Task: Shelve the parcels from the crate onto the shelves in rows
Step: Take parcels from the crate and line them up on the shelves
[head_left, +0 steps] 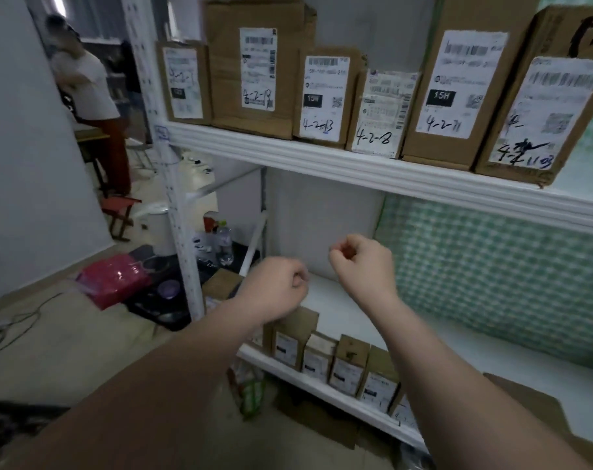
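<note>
Parcels go up in rows: a white rack (178,212) fills the middle and right of the frame. Its upper shelf (356,164) carries six large boxes (254,62) across the top of the picture, each upright with its printed label and handwritten number facing out. The lower shelf (349,307) runs from lower centre to the right edge. A row of small boxes (347,364) stands along its front lip at lower centre, side by side with labels outward and white board behind them. The crate is not in view.

The person's arms reach up from the bottom edge. The left hand (274,290) is at centre, just above the leftmost small boxes, and the right hand (363,262) is a little higher and to its right. On each, the fingers are curled into the palm with the thumb against the forefinger, and nothing shows in either grip. In the upper left, well apart from the rack, stands another person (84,86).

The parcels look like plain cardboard cartons: stiff, dry and not slippery, the small ones probably light enough for one hand. A sound hold would be across the two narrow sides, thumb on one and fingers on the other, clear of the label. The dented large boxes suggest soft corners, best supported from beneath with both hands
</note>
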`<state>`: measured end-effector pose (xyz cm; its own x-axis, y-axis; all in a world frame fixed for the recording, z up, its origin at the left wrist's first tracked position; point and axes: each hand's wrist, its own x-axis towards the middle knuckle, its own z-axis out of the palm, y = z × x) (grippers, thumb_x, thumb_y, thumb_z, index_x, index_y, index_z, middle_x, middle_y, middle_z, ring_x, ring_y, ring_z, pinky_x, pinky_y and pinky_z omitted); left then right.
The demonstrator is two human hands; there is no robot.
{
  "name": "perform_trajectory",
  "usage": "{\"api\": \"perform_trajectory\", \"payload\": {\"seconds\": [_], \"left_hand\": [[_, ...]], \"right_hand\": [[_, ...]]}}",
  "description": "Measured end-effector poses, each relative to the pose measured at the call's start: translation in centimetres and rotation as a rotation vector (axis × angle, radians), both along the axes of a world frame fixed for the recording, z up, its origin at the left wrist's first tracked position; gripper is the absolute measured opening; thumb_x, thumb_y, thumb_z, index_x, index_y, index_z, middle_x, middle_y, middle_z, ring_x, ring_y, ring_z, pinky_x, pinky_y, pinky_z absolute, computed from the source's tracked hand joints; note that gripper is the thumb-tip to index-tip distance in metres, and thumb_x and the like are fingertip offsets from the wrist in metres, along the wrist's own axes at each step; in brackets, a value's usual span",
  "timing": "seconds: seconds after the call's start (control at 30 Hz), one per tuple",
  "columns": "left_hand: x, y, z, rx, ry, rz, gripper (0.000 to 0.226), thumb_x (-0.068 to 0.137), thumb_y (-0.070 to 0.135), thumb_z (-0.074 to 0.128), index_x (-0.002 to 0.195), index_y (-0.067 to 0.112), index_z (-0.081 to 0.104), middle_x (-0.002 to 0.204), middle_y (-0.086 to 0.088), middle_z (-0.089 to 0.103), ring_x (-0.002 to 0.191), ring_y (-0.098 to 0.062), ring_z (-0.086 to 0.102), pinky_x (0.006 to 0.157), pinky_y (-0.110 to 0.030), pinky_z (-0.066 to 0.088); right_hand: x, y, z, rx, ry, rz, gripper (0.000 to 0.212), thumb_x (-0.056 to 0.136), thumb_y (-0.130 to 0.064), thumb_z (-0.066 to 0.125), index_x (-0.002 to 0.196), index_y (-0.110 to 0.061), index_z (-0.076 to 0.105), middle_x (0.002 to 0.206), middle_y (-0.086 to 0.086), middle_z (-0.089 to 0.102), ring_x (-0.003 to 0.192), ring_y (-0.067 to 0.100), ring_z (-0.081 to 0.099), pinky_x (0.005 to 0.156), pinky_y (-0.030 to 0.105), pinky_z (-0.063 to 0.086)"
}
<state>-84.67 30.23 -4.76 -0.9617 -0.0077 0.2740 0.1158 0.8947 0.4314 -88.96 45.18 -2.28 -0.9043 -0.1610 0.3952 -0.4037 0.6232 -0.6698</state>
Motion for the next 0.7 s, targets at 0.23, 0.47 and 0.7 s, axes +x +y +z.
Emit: {"api": "perform_trajectory", "payload": {"seconds": [0.23, 0.47, 0.7], "left_hand": [[13.7, -15.5, -6.8, 0.066, -0.192, 0.168, 0.016, 0.087, 0.018, 0.055, 0.072, 0.016, 0.062, 0.069, 0.005, 0.058, 0.070, -0.011, 0.054, 0.068, -0.026, 0.043], [28.7, -29.5, -12.5, 0.178, -0.418, 0.425, 0.017, 0.090, 0.023, 0.058, 0.100, 0.012, 0.068, 0.099, -0.003, 0.066, 0.095, -0.017, 0.059, 0.080, -0.026, 0.045], [37.3, -36.4, -18.2, 0.336, -0.519, 0.665, 0.021, 0.087, 0.027, 0.062, 0.101, 0.013, 0.069, 0.092, 0.003, 0.061, 0.089, -0.012, 0.056, 0.075, -0.024, 0.042]], "right_hand": [[9.9, -14.9, -7.2, 0.087, -0.289, 0.241, 0.010, 0.086, -0.021, 0.059, 0.080, -0.021, 0.067, 0.084, -0.003, 0.068, 0.083, 0.018, 0.062, 0.073, 0.028, 0.048], [22.0, -30.0, -14.7, 0.163, -0.527, 0.504, 0.009, 0.086, -0.020, 0.065, 0.084, -0.012, 0.069, 0.086, 0.003, 0.069, 0.086, 0.022, 0.064, 0.078, 0.033, 0.050], [28.1, -36.8, -21.1, 0.315, -0.661, 0.608, 0.011, 0.088, -0.022, 0.064, 0.094, -0.019, 0.072, 0.081, -0.007, 0.061, 0.081, 0.011, 0.056, 0.062, 0.022, 0.036]]}}
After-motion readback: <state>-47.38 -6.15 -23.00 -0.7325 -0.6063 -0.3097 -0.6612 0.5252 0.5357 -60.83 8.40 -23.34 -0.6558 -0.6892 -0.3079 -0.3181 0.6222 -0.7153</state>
